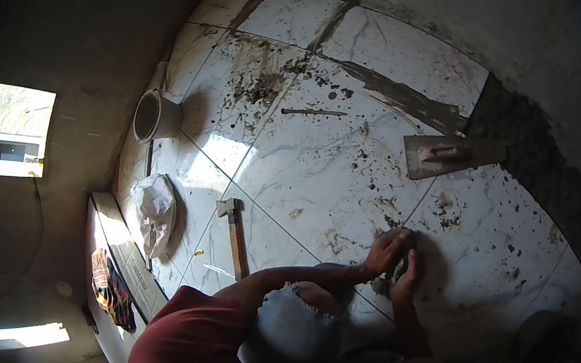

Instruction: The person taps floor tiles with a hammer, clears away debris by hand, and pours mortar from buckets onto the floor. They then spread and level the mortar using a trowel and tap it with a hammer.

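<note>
My left hand (386, 251) and my right hand (408, 278) are close together, low over the white marbled floor tiles (294, 205). Their fingers curl around a dark grey lump of mortar (387, 279), partly hidden by the hands. Crumbs of mortar lie scattered on the tiles around them. Farther off, to the right, a flat plastering trowel (415, 159) rests with its handle upward, coated in grey. To the left of my arm lies a hammer (238, 245) with a wooden handle. A thin metal rod (314, 113) lies beyond, near a patch of dirt.
At the left wall stand a grey bucket (163, 120) and a crumpled white bag (153, 209). Nearer me is a long box (142, 276) with a striped cloth (111, 286) over it. Rough dark mortar (531, 151) borders the tiles along the right wall.
</note>
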Demonstrator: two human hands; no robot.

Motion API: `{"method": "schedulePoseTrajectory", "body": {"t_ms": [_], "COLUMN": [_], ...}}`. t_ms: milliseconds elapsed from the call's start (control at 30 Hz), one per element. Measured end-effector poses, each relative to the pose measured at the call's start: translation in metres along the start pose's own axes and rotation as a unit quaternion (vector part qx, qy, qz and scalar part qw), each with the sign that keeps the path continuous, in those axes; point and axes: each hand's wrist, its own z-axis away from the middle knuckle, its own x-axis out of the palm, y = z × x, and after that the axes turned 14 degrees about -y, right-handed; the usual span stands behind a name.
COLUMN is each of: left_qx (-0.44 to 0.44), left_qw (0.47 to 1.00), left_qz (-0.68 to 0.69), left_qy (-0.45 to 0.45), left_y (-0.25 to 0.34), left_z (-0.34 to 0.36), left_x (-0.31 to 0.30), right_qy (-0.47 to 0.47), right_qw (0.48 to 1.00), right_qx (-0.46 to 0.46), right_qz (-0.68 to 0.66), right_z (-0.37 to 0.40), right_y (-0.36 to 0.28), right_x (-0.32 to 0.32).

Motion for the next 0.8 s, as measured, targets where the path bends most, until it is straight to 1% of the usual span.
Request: {"method": "schedulePoseTrajectory", "body": {"t_ms": [33, 67, 100, 133, 167, 200, 233, 267, 300, 333, 367, 400, 433, 467, 500, 533, 567, 600, 633, 667, 700, 733, 767, 800], "left_qx": [0.021, 0.061, 0.009, 0.057, 0.054, 0.056, 0.070, 0.029, 0.036, 0.028, 0.030, 0.035, 0.072, 0.121, 0.064, 0.092, 0.189, 0.325, 0.341, 0.263, 0.180, 0.181, 0.318, 0.443], "left_qw": [0.999, 0.995, 0.999, 0.995, 0.993, 0.991, 0.987, 0.992, 0.988, 0.981, 0.972, 0.962, 0.952, 0.932, 0.935, 0.918, 0.889, 0.822, 0.817, 0.842, 0.858, 0.857, 0.800, 0.713], "left_qz": [0.036, -0.066, -0.038, -0.080, -0.097, -0.114, -0.089, -0.052, -0.035, -0.022, -0.027, -0.034, -0.104, -0.138, -0.090, -0.075, -0.137, -0.205, -0.156, -0.110, -0.060, -0.062, -0.189, -0.305], "left_qy": [0.021, 0.029, 0.017, -0.026, -0.041, -0.052, -0.112, -0.113, -0.149, -0.191, -0.233, -0.270, -0.278, -0.312, -0.336, -0.378, -0.395, -0.420, -0.437, -0.458, -0.478, -0.478, -0.472, -0.449], "left_y": [-0.014, -0.006, -0.010, 0.007, 0.025, 0.037, 0.041, 0.077, 0.091, 0.094, 0.109, 0.121, 0.115, 0.118, 0.112, 0.100, 0.102, 0.082, 0.102, 0.095, 0.086, 0.066, 0.038, 0.023], "left_z": [-0.002, 0.001, -0.002, 0.005, 0.007, 0.006, 0.001, 0.010, 0.012, 0.012, 0.020, 0.030, 0.029, 0.036, 0.046, 0.056, 0.069, 0.072, 0.090, 0.100, 0.108, 0.107, 0.105, 0.106], "left_x": [0.010, 0.018, 0.023, 0.031, 0.045, 0.059, 0.067, 0.096, 0.115, 0.129, 0.150, 0.170, 0.187, 0.211, 0.237, 0.267, 0.295, 0.315, 0.335, 0.356, 0.370, 0.370, 0.368, 0.369], "right_qy": [0.023, 0.078, 0.073, 0.067, 0.067, 0.086, 0.091, 0.090, 0.104, 0.139, 0.148, 0.143, 0.177, 0.238, 0.293, 0.284, 0.342, 0.397, 0.415, 0.433, 0.428, 0.462, 0.497, 0.501], "right_qw": [0.994, 0.961, 0.984, 0.992, 0.993, 0.978, 0.975, 0.924, 0.945, 0.938, 0.938, 0.883, 0.890, 0.904, 0.905, 0.837, 0.815, 0.789, 0.808, 0.817, 0.818, 0.823, 0.823, 0.821], "right_qx": [0.014, 0.002, -0.070, -0.064, -0.046, -0.061, -0.076, -0.347, -0.303, -0.312, -0.264, -0.205, -0.189, -0.221, -0.253, -0.329, -0.328, -0.326, -0.341, -0.355, -0.358, -0.307, -0.256, -0.257], "right_qz": [-0.104, -0.266, -0.149, -0.084, -0.084, -0.182, -0.186, 0.131, 0.068, 0.063, -0.171, -0.397, -0.375, -0.278, -0.179, -0.332, -0.333, -0.338, -0.241, -0.140, -0.144, -0.124, -0.100, -0.097], "right_z": [0.002, 0.003, 0.005, 0.015, 0.021, 0.023, 0.033, 0.038, 0.051, 0.064, 0.079, 0.097, 0.121, 0.143, 0.164, 0.190, 0.221, 0.244, 0.254, 0.265, 0.281, 0.299, 0.313, 0.323], "right_y": [0.004, -0.016, 0.012, -0.044, -0.067, -0.069, -0.096, -0.097, -0.113, -0.130, -0.153, -0.174, -0.188, -0.191, -0.193, -0.197, -0.196, -0.194, -0.213, -0.231, -0.220, -0.199, -0.184, -0.179], "right_x": [-0.001, 0.010, 0.000, -0.001, -0.009, -0.017, -0.024, -0.036, -0.043, -0.050, -0.056, -0.060, -0.065, -0.071, -0.078, -0.089, -0.105, -0.119, -0.119, -0.119, -0.131, -0.145, -0.156, -0.161]}}
